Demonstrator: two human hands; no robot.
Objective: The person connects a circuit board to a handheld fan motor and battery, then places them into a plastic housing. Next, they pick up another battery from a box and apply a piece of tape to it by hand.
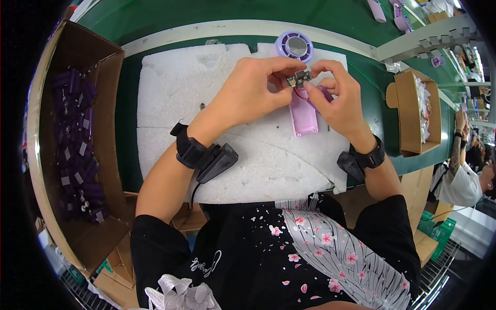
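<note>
Above a white foam pad, my left hand (256, 87) and my right hand (340, 95) meet with fingers curled around a small green circuit board (299, 78). Both hands pinch its edges. A red wire runs down from the board. Beneath the right fingers shows part of a purple cylinder (325, 94), probably a battery, mostly covered by the hand. Directly below the hands lies a pink handle shell (304, 121), its hollow side up. Joined or close to it at the far end is a round lilac fan head (295, 46) with a silver disc in the middle; the hands hide the link.
The foam pad (175, 93) rests on a green table. At left stands a deep cardboard box (106, 119) holding many purple cylinders. A smaller cardboard box (408, 113) with white pieces is at right. Beyond a white rail lie lilac parts (377, 10). Another person (460, 183) works far right.
</note>
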